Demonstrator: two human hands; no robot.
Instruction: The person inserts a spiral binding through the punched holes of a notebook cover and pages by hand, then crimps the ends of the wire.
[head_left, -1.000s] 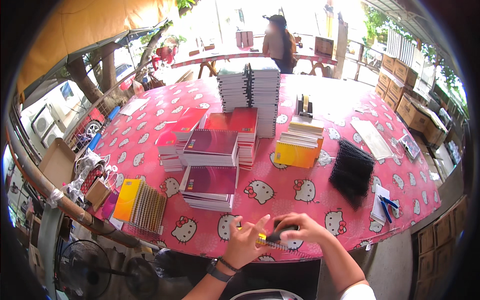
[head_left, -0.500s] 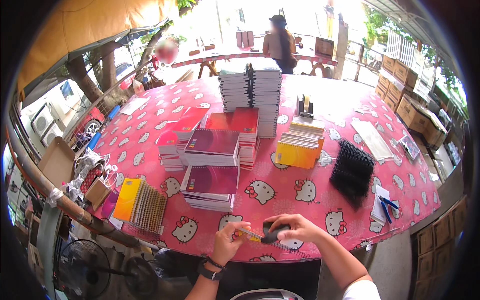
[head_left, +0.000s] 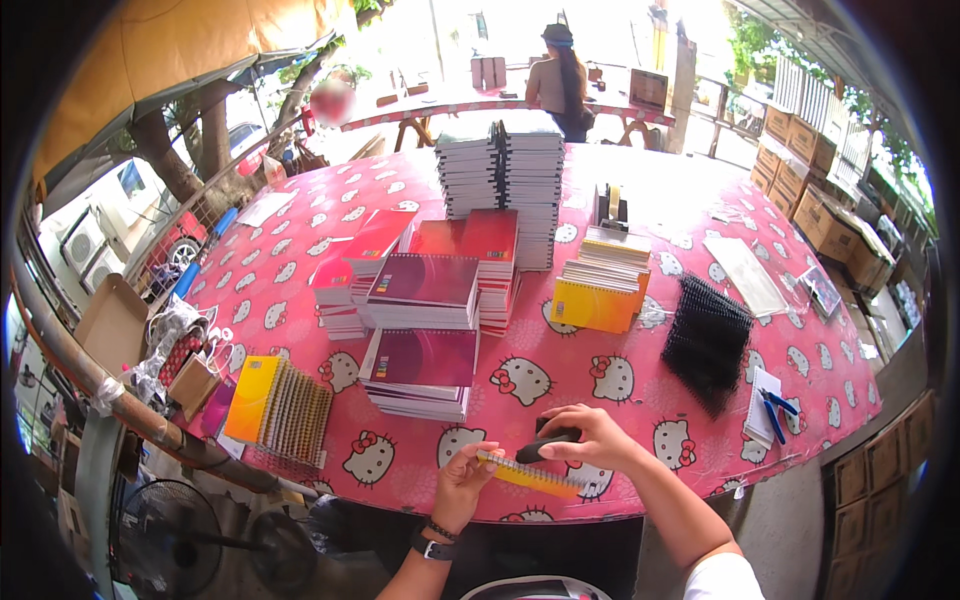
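Your left hand now pinches the near end of the yellow spiral notebook, lower than a moment ago. Your right hand stays curled around a black tool, probably pliers, right above the notebook's coil at the tabletop edge. The maroon notebook stack beyond your hands is unchanged.
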